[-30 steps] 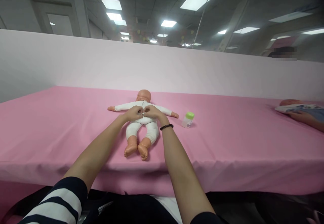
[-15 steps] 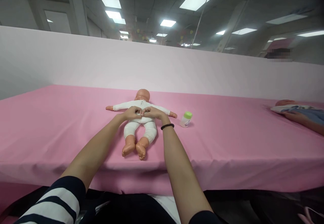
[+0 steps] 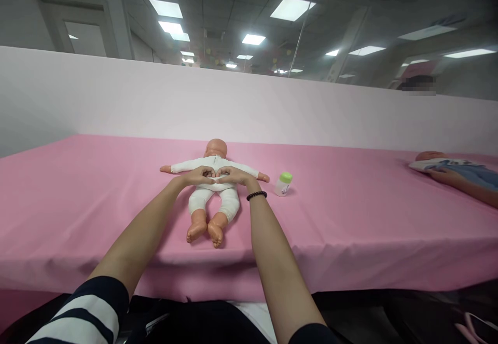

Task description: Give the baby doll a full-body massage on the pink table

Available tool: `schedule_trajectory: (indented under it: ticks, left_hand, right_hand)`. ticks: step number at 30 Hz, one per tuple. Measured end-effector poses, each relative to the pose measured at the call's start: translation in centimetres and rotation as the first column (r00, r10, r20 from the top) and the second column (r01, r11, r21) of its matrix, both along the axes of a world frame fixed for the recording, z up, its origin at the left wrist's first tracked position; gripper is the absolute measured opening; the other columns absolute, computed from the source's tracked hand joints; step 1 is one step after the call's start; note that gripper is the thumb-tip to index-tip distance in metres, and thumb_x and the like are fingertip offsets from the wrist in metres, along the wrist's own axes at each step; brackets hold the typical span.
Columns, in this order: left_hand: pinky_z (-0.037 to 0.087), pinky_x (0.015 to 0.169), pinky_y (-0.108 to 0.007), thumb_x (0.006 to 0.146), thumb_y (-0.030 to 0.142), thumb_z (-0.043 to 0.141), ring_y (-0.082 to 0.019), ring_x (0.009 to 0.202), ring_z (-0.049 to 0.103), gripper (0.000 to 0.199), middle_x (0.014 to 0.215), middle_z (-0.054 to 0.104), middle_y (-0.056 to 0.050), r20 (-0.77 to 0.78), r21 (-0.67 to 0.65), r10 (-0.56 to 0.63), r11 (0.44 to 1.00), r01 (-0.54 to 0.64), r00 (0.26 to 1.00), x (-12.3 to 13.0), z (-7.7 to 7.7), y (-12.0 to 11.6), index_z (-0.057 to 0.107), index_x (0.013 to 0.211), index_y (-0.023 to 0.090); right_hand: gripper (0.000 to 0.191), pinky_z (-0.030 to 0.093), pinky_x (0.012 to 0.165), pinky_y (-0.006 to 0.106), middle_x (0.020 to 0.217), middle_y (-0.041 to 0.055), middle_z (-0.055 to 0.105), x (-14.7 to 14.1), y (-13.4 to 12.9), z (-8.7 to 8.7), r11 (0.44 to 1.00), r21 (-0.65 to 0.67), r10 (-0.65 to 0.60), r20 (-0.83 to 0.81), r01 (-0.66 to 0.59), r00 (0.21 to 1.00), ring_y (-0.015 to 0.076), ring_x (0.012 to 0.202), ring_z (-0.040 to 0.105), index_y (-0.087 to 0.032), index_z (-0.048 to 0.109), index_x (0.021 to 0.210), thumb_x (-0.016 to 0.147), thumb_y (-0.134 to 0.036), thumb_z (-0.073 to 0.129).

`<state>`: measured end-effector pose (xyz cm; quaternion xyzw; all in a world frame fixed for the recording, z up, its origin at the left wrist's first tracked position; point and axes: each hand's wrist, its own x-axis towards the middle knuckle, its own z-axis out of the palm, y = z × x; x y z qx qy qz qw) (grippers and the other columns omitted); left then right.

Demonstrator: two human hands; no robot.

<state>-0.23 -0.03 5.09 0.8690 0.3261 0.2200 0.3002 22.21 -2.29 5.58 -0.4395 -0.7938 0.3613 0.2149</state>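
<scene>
A baby doll (image 3: pixel 227 198) in a white suit lies on the pink-covered table with its arms spread, its bare feet toward me and no face showing. My left hand (image 3: pixel 201 175) and my right hand (image 3: pixel 232 174) meet over its lower torso. The fingers of both are curled, with thumbs and fingertips pressed to the white cloth in a pinch. How much cloth is between them is hard to see. A black bead bracelet (image 3: pixel 257 196) circles my right wrist. Just right of the doll stands a small clear bottle with a green cap (image 3: pixel 286 178).
The pink table cover (image 3: pixel 350 219) hangs over the near edge. Behind it runs a white partition (image 3: pixel 194 100) topped with glass. At the far right, a person's arm (image 3: pixel 476 191) reaches to another doll (image 3: pixel 431 156). A phone (image 3: pixel 482 328) shows at the lower right.
My thumbs and fingers have spread slightly, leaving a wider gap within each hand. Both hands stay at nearly the same spot on the doll. The view has shifted a little.
</scene>
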Motion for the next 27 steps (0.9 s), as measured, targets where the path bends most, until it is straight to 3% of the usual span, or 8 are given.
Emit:
schedule_trajectory:
  ticks: [4, 8, 12, 15, 19, 23, 27]
  left_hand:
    - [0.045, 0.074, -0.028, 0.072, 0.041, 0.073, -0.020, 0.085, 0.059, 0.025, 0.084, 0.066, -0.003, -0.040, -0.036, -0.012, 0.999, 0.010, 0.999, 0.0, -0.4, 0.6, 0.068, 0.088, 0.022]
    - [0.046, 0.072, -0.031, 0.074, 0.043, 0.072, -0.021, 0.082, 0.059, 0.024, 0.081, 0.065, -0.005, 0.015, -0.005, 0.039, 0.999, -0.039, 0.999, 0.7, -0.9, 0.1, 0.067, 0.082, 0.022]
    - [0.048, 0.073, -0.031, 0.080, 0.051, 0.070, -0.022, 0.085, 0.058, 0.031, 0.083, 0.065, -0.007, 0.102, -0.005, 0.111, 0.994, -0.111, 0.989, 0.5, -0.9, 0.3, 0.065, 0.083, 0.021]
    - [0.046, 0.074, -0.029, 0.077, 0.046, 0.075, -0.019, 0.086, 0.057, 0.032, 0.084, 0.064, -0.004, 0.091, 0.006, 0.126, 0.992, -0.127, 0.988, 0.3, -1.2, 1.1, 0.064, 0.089, 0.018]
    - [0.043, 0.071, -0.028, 0.077, 0.035, 0.074, -0.016, 0.079, 0.054, 0.023, 0.081, 0.064, -0.002, 0.030, 0.024, 0.151, 0.988, -0.151, 0.988, 0.7, -1.7, 1.8, 0.063, 0.087, 0.017]
    - [0.042, 0.071, -0.029, 0.083, 0.037, 0.069, -0.016, 0.081, 0.055, 0.021, 0.086, 0.065, -0.002, 0.078, 0.056, 0.160, 0.985, -0.164, 0.984, 0.8, -2.2, 2.0, 0.062, 0.091, 0.019]
    - [0.044, 0.072, -0.032, 0.086, 0.041, 0.065, -0.019, 0.081, 0.057, 0.024, 0.086, 0.064, -0.002, 0.153, 0.054, 0.302, 0.948, -0.313, 0.941, 0.9, -3.0, 3.0, 0.059, 0.098, 0.020]
  right_hand:
    - [0.027, 0.046, 0.089, 0.028, 0.110, 0.0009, 0.069, -0.1, 0.0, 0.1, 0.998, 0.001, -0.062, 0.050, 0.062, 0.997, 0.0213, 0.106, 0.060, -0.023, 0.072, 0.097, 0.073, -0.034, 0.075]
    - [0.012, 0.046, 0.082, 0.026, 0.095, 0.0011, 0.069, -0.5, 1.0, -0.8, 0.998, 0.055, -0.032, 0.018, 0.031, 0.999, 0.0184, 0.095, 0.060, -0.020, 0.070, 0.085, 0.074, -0.023, 0.067]
    - [0.018, 0.047, 0.084, 0.026, 0.103, 0.0033, 0.070, -0.4, 1.4, -1.4, 0.994, 0.087, -0.058, -0.113, 0.068, 0.992, 0.0172, 0.096, 0.061, -0.018, 0.071, 0.094, 0.079, -0.021, 0.061]
    - [0.025, 0.048, 0.090, 0.027, 0.110, 0.0040, 0.070, -0.6, 1.2, -1.5, 0.982, 0.125, -0.124, -0.122, 0.139, 0.985, 0.0177, 0.103, 0.062, -0.018, 0.069, 0.103, 0.080, -0.019, 0.062]
    - [0.014, 0.048, 0.084, 0.026, 0.099, 0.0041, 0.070, -1.3, 0.9, -1.4, 0.966, 0.173, -0.177, -0.087, 0.190, 0.980, 0.0163, 0.093, 0.062, -0.015, 0.068, 0.091, 0.078, -0.017, 0.064]
    - [0.010, 0.046, 0.077, 0.026, 0.093, 0.0043, 0.070, -1.5, 1.3, -1.6, 0.968, 0.170, -0.169, -0.120, 0.188, 0.978, 0.0152, 0.087, 0.061, -0.015, 0.068, 0.087, 0.079, -0.017, 0.062]
    - [0.023, 0.048, 0.084, 0.025, 0.106, 0.0052, 0.070, -1.4, 1.8, -2.0, 0.943, 0.173, -0.255, -0.171, 0.284, 0.952, 0.0145, 0.094, 0.063, -0.015, 0.067, 0.103, 0.081, -0.016, 0.060]
